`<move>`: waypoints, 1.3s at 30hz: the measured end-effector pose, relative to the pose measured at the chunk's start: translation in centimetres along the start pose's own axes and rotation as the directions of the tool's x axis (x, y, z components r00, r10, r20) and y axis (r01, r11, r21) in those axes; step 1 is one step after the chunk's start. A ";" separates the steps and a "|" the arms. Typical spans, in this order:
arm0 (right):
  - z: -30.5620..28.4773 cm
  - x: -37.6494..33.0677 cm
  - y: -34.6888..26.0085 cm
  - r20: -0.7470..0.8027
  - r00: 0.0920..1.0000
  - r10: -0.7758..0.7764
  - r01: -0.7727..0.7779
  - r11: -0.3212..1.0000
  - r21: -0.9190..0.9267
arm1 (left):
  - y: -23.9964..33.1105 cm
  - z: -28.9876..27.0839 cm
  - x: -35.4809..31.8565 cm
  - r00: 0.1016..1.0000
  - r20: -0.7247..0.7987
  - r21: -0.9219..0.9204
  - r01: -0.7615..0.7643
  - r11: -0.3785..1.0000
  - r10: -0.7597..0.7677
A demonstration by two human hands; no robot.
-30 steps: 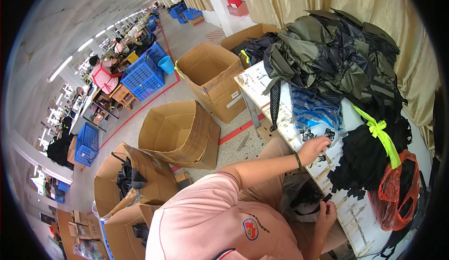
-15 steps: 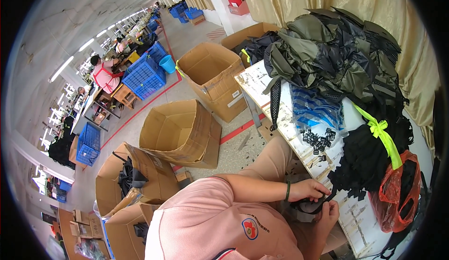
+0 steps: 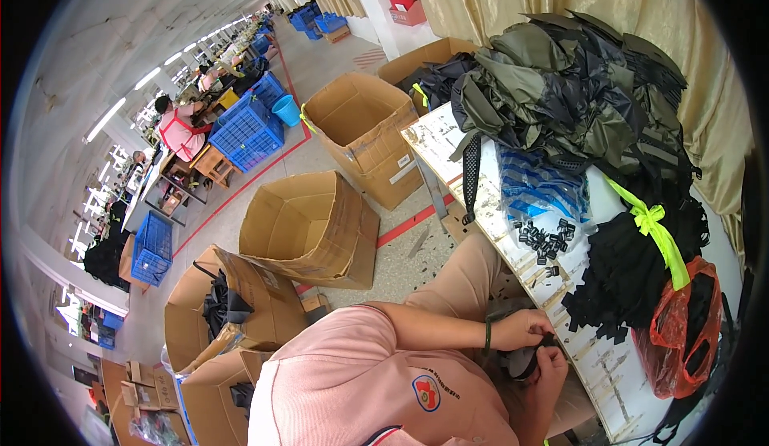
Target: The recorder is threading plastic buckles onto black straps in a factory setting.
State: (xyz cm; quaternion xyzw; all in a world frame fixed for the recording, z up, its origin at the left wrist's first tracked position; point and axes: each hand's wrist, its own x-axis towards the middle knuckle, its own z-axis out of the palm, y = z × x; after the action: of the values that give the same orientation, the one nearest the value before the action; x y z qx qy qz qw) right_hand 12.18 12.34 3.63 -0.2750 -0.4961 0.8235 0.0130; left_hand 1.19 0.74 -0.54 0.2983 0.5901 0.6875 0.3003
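Note:
My left hand (image 3: 521,330) reaches across from the upper side with fingers closed, pinching a short black strap (image 3: 549,340). Just below it, my right hand (image 3: 550,364) is closed on the same strap, its fingertips nearly meeting the left ones. Beneath both hands, dark grey fabric (image 3: 517,361) hangs over my lap, partly covered by the wrists. Beside the hands on the table (image 3: 593,366) lies a heap of cut black straps (image 3: 613,282), tied with a neon yellow ribbon (image 3: 650,226). Loose black plastic buckles (image 3: 546,239) are scattered nearby.
Olive and black bags (image 3: 569,85) pile up at the table's far end, by a clear bag of blue-striped material (image 3: 541,181). A red plastic bag (image 3: 681,334) lies at the right. Cardboard boxes (image 3: 312,230) stand on the floor to the left. Co-workers (image 3: 183,132) sit farther off.
Both hands have shifted slightly and come closer together. The strap end that stood up beside the table's heap is now drawn in between my fingers, and more grey fabric shows below.

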 end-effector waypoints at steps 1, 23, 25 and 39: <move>-0.1 0.0 0.0 -0.002 1.000 0.001 -0.001 1.000 0.000 | 0.6 0.0 0.1 1.000 0.001 -0.001 0.001 1.000 -0.001; 0.7 0.7 -0.7 -0.100 0.976 -0.194 0.207 0.967 0.148 | 5.0 0.2 -0.5 0.986 0.034 0.306 -0.168 0.937 0.165; 0.9 0.4 -1.5 -0.131 0.975 -0.180 0.196 0.973 0.122 | 5.1 0.0 -0.5 0.982 0.074 0.307 -0.187 0.933 0.173; 1.9 -2.3 -3.4 0.294 0.700 -0.651 0.700 0.542 -0.465 | 3.1 -1.1 -0.3 0.885 0.103 -0.391 0.455 0.800 -0.454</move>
State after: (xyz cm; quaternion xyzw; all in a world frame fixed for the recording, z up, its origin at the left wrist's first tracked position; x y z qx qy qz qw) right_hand 12.36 11.87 8.13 -0.0186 -0.7754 0.5880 0.2293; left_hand 0.36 -0.62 2.38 0.0810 0.4888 0.7015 0.5123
